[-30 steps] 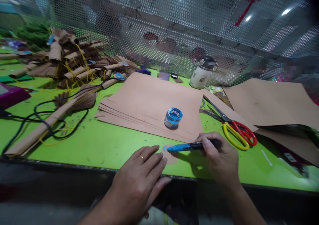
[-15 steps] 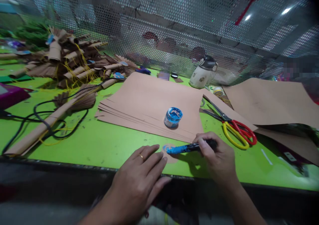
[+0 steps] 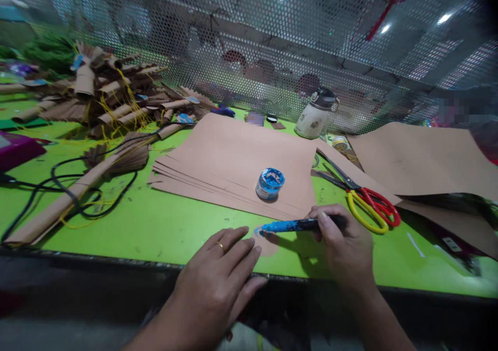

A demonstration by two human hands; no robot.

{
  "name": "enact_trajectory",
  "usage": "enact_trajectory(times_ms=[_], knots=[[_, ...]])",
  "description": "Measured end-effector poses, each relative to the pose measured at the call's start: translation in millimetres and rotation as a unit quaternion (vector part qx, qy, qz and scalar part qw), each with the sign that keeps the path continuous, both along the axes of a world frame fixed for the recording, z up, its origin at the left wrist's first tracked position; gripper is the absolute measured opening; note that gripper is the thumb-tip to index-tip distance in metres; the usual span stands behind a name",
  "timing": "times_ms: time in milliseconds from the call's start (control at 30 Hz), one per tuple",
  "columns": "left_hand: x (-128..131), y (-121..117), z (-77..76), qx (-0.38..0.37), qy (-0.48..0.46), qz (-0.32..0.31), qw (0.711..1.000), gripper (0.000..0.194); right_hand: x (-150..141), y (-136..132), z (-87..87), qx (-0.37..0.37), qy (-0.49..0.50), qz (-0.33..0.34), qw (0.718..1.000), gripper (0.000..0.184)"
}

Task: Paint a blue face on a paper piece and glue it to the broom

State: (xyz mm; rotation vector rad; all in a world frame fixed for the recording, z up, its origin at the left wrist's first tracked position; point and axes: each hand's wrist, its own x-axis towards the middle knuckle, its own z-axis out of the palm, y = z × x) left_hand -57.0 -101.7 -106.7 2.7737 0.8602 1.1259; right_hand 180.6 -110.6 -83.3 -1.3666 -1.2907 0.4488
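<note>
Between the fingers of my right hand (image 3: 346, 242) is a dark-handled brush (image 3: 290, 225), its front half coated in blue paint. The brush tip meets a small round piece of brown paper (image 3: 266, 246) that carries some blue marks near its upper left. My left hand (image 3: 221, 268) lies flat with fingers stretched out, the fingertips at the left edge of that paper piece. Behind it, an uncapped jar of blue paint (image 3: 270, 184) stands on a stack of brown paper sheets (image 3: 233, 149).
Red-and-yellow-handled scissors (image 3: 368, 206) lie right of the stack. A lidded bottle (image 3: 314, 115) stands behind, before a perforated metal screen (image 3: 252, 40). Rolled paper pieces with yellow string (image 3: 116, 97) pile up at left, near a black cord (image 3: 54, 177). More brown paper (image 3: 428, 159) lies at right.
My right hand has shifted slightly to the right, and the brush lies flatter, with its tip still at the paper piece's upper left. My left hand has stayed in place.
</note>
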Motion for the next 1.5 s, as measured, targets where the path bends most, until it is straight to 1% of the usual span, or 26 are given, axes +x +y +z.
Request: enact_trajectory(times_ms=[100,167,233,333,433,500,667,767,1133,1500], knots=[[-1,0,-0.7,0.002,-0.001,-0.003,1.0,0.024,3,6,5.9,0.031,0.075,-0.014,0.997,0.017],[-1,0,-1.0,0.01,-0.006,-0.006,1.0,0.024,5,10,12.9,0.043,0.107,-0.008,0.993,0.017],[0,0,-1.3,0.018,-0.013,-0.004,1.0,0.023,6,11,20.0,0.04,0.106,0.008,0.994,0.014],[1,1,-1.7,0.02,-0.016,-0.002,1.0,0.022,8,7,25.3,0.02,0.051,0.025,0.998,0.01],[1,1,-1.8,0.014,-0.014,-0.004,1.0,0.023,10,-1,21.7,-0.005,-0.021,0.033,0.999,0.006],[0,0,-1.4,0.013,-0.01,-0.003,1.0,0.023,12,-7,15.7,-0.018,-0.045,0.046,0.998,0.005],[-1,-2,-0.4,0.005,-0.001,0.0,1.0,0.024,18,-18,-0.2,-0.028,-0.046,0.087,0.995,0.005],[0,-3,-0.7,0.002,0.005,0.003,1.0,0.026,19,-19,-4.3,-0.026,-0.052,0.105,0.993,0.007],[0,-2,0.5,0.003,0.007,0.003,1.0,0.025,16,-15,2.2,0.003,-0.094,0.16,0.983,0.011],[0,-1,-0.1,0.008,0.006,0.003,1.0,0.027,13,-16,2.4,-0.009,-0.106,0.143,0.984,0.009]])
